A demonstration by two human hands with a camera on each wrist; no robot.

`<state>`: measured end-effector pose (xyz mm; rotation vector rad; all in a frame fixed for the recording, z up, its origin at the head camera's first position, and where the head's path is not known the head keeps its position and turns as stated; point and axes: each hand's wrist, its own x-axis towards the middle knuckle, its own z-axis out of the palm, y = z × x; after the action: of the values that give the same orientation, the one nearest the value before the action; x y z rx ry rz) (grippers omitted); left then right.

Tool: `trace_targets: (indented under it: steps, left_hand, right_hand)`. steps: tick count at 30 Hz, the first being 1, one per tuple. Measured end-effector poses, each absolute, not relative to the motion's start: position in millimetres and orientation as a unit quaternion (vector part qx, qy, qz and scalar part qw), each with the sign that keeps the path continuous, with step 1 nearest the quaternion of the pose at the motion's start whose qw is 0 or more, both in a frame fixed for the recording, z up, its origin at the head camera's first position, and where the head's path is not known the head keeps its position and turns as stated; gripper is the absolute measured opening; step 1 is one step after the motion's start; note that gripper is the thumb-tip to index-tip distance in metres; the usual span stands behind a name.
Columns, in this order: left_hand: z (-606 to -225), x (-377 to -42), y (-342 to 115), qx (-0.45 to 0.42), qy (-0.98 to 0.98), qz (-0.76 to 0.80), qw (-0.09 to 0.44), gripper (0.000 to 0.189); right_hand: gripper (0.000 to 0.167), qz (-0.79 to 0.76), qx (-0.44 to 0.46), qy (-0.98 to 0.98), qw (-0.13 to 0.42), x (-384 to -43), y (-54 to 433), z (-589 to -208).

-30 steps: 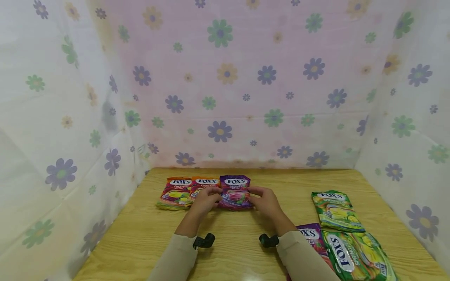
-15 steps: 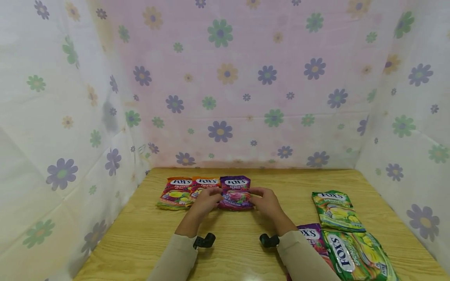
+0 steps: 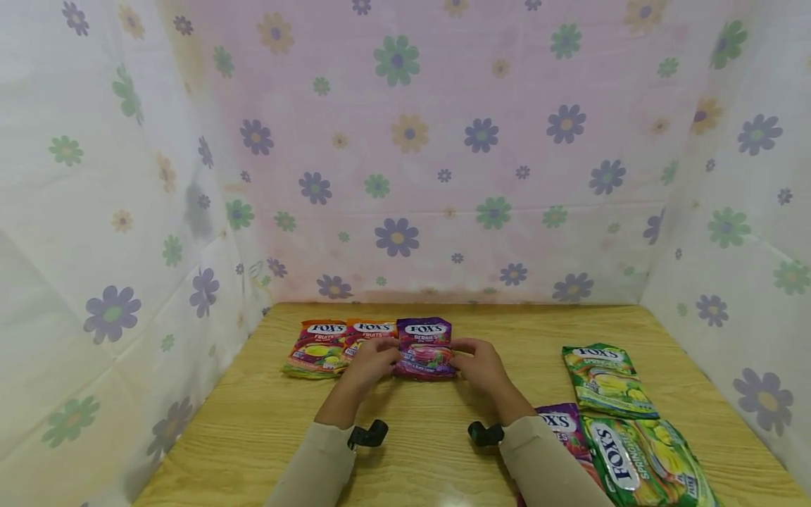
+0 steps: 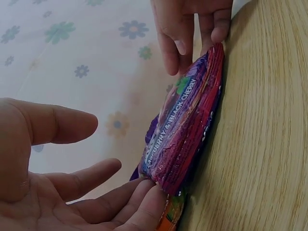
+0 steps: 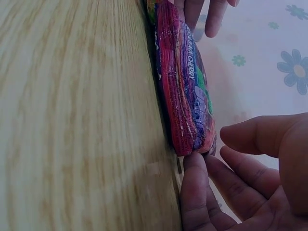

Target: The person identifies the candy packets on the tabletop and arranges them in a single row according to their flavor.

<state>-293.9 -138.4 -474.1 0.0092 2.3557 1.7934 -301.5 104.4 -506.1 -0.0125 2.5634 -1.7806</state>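
A person's two bare hands frame a purple Fox's Berries bag (image 3: 424, 355) lying face up near the far edge of a wood-grained table (image 3: 253, 422), left of that edge's midpoint. The left hand (image 3: 369, 366) sets its fingertips against the bag's left side, and the right hand (image 3: 483, 366) does the same on the right; in the wrist views both thumbs stand clear of the wrapper, and neither hand is clamped on it. The hands are apart, with the bag between them.

Toward the table's far left corner, a partly covered orange Fox's Fruits bag (image 3: 369, 328) sits just beside the purple one, with another orange Fox's bag (image 3: 319, 351) at the outer end of the row. Near the right edge lies a green Fox's bag (image 3: 607, 380); below it, toward the near right corner, are more green Fox's packaging (image 3: 624, 458) and a second purple Fox's bag (image 3: 573, 431), partly hidden by the right sleeve (image 3: 548, 461).

The step in hand looks like squaring the Berries bag with its orange neighbours. The next move seems to call for drawing both hands evenly outward, leaving the row undisturbed.
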Motion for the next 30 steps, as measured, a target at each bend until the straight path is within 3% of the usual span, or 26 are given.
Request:
trace_targets:
  steps: [8, 18, 30]
  left_hand:
    - [-468, -291, -130, 0.016, 0.819, 0.569, 0.071, 0.043]
    - [-459, -277, -115, 0.049, 0.833, 0.548, 0.053, 0.042]
    - [-459, -254, -111, 0.104, 0.855, 0.500, 0.089, 0.043]
  right_hand:
    - [0.041, -0.612, 0.001, 0.791, 0.016, -296, 112, -480]
    - [0.030, -0.565, -0.070, 0.822, 0.022, -277, 111, -430]
    - [0.035, -0.477, -0.110, 0.871, 0.038, -254, 155, -429]
